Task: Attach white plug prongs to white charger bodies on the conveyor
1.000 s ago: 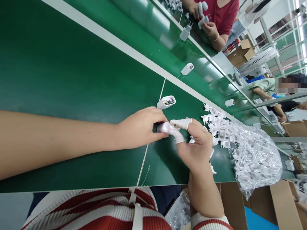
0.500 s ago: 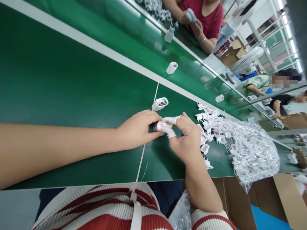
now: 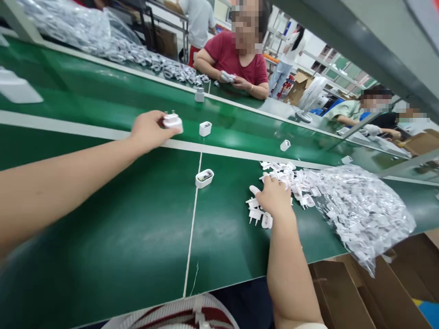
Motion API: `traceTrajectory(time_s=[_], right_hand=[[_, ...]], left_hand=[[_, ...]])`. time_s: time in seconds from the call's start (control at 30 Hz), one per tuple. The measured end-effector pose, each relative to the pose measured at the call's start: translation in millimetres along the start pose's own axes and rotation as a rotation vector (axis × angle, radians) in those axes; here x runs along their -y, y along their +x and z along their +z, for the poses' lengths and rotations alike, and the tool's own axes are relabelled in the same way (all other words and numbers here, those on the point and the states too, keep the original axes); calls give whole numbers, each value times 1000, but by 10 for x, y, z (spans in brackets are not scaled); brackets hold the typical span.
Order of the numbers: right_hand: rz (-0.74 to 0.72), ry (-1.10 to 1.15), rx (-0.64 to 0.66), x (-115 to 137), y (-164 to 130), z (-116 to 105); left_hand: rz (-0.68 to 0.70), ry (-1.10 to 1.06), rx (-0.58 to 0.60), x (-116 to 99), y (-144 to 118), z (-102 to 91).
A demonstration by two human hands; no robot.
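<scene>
While the left hand [image 3: 148, 130] is stretched far out over the belt [image 3: 103, 219], its fingers are closed round a white charger [image 3: 173, 121], prongs pointing up and away, held at the pale line between the near and far belt. Charger's long axis runs roughly across the view, left to right. Just right of it, apart, sits a small white shell [image 3: 205, 128] on the far belt.

Right hand [image 3: 274, 197] rests palm-down on the plug pile [image 3: 291, 183], fingers curled into the loose parts; whether it has pinched one I cannot tell. Pile spills from a clear bag [image 3: 360, 214] to the right.

Open shell [image 3: 204, 178] lies on the near belt between the two hands, nearer the right hand, below and right of the held charger.

Across the belt, a person in a red top [image 3: 236, 59] handles parts.
</scene>
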State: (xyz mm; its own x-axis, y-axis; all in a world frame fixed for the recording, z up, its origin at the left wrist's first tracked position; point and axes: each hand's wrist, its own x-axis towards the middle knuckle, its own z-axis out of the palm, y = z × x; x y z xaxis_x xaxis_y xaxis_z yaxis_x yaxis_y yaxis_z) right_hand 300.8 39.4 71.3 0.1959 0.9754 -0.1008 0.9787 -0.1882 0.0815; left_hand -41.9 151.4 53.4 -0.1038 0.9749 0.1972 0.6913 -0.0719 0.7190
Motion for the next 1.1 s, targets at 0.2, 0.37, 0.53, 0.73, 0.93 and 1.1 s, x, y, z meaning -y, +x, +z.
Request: traceTrajectory(time_s=[0.2, 0.37, 0.53, 0.73, 0.93, 1.1], right_hand=[[-22, 98, -83, 11, 218, 111], [-73, 326, -285, 16, 265, 151], [-291, 1330, -276, 150, 225, 196], [-404, 1560, -83, 265, 89, 83], [-469, 1486, 13, 292, -77, -14], [-492, 1535, 127, 327, -174, -58]], left_hand=[[-93, 93, -203, 287, 477, 279], [238, 180, -328, 63, 467, 516], [142, 178, -102, -127, 516, 605], [387, 27, -167, -476, -515, 250], [439, -283, 276, -577, -1683, 292], [369, -323, 397, -389, -1712, 564]])
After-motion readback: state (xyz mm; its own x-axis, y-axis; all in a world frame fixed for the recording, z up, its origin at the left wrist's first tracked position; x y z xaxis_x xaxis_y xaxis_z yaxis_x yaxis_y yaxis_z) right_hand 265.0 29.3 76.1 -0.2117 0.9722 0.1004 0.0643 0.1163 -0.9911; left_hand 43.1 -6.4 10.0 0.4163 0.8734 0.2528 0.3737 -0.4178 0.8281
